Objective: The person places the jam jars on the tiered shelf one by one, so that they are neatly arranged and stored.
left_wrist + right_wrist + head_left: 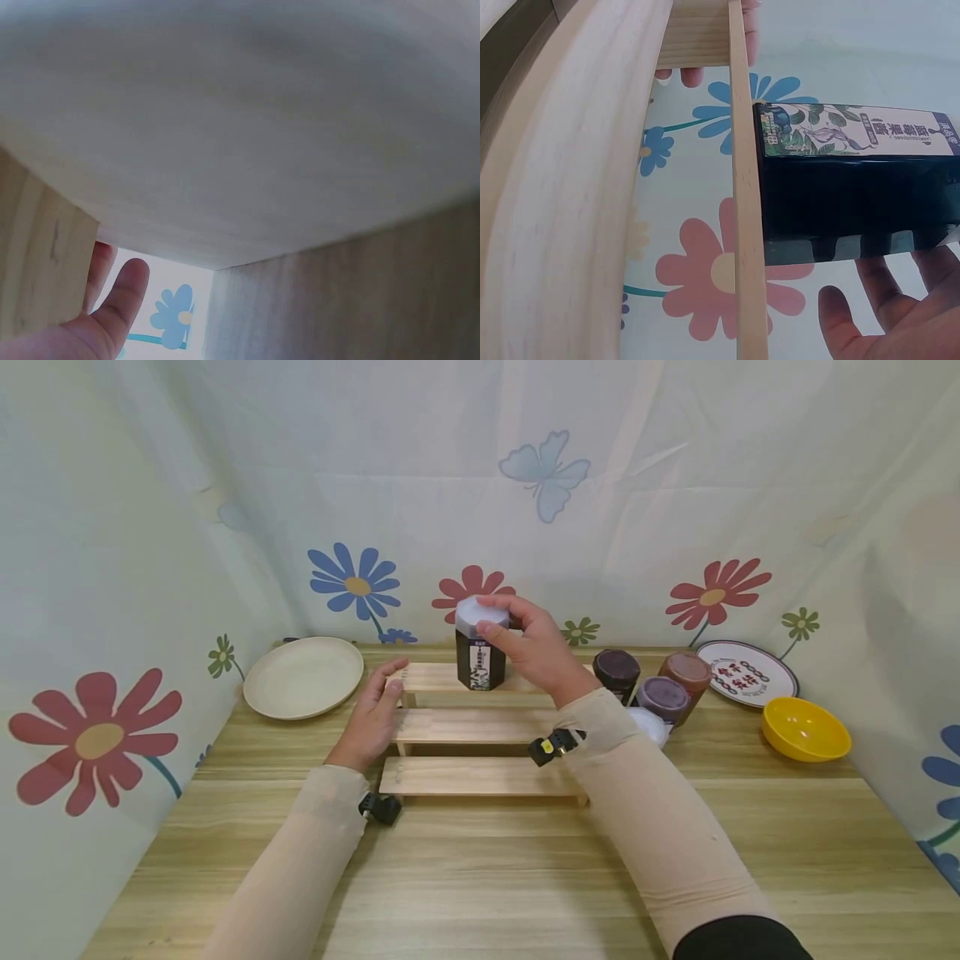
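Note:
A dark hexagonal jar (481, 660) with a white lid and a printed label stands upright on the top step of a three-step wooden rack (480, 727). My right hand (536, 647) holds this jar by its lid, thumb in front and fingers over the far side. In the right wrist view the jar (855, 206) meets the edge of the top board. At the rack's left end, my left hand (372, 714) grips the side of the upper step. Its fingertips (692, 76) show past the end panel in the right wrist view. The left wrist view mostly shows a board's underside (247, 150).
Right of the rack stand several more jars: a black-lidded one (617, 670), a purple-lidded one (663, 697), a reddish one (688, 672) and a white-lidded one (651, 724). Beyond are a printed plate (776, 681) and a yellow bowl (806, 731). A cream plate (303, 677) lies at left.

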Demonstrator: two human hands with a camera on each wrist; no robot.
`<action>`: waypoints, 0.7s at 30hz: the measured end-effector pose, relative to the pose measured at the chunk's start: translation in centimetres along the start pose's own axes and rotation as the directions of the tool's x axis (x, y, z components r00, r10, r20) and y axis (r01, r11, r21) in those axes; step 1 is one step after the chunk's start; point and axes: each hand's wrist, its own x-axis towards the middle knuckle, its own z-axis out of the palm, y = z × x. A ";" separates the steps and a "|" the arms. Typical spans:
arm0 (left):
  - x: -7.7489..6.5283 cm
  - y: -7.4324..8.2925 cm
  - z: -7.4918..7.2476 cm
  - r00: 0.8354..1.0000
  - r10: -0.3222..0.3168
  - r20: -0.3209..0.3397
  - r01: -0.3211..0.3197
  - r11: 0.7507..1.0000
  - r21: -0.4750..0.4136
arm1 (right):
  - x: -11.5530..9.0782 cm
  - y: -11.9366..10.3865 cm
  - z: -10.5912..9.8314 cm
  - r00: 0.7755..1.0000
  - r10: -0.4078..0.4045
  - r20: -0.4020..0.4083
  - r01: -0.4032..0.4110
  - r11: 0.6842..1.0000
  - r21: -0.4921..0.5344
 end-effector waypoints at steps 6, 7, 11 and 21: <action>0.0 -0.1 0.0 1.000 -0.001 -0.002 0.001 1.000 0.001 | 0.1 0.0 0.2 1.000 -0.001 -0.002 0.001 1.000 -0.024; 0.0 -0.1 0.0 1.000 -0.001 -0.002 0.001 1.000 0.002 | 0.1 0.0 0.2 1.000 -0.001 -0.002 0.001 1.000 -0.027; 0.1 -0.2 0.0 1.000 -0.005 0.002 0.005 1.000 0.001 | 0.0 0.0 0.2 1.000 -0.003 -0.006 0.002 1.000 -0.024; 0.1 0.0 0.0 1.000 -0.017 0.006 0.017 1.000 -0.008 | 0.1 0.0 0.4 1.000 -0.013 -0.029 0.011 0.999 -0.053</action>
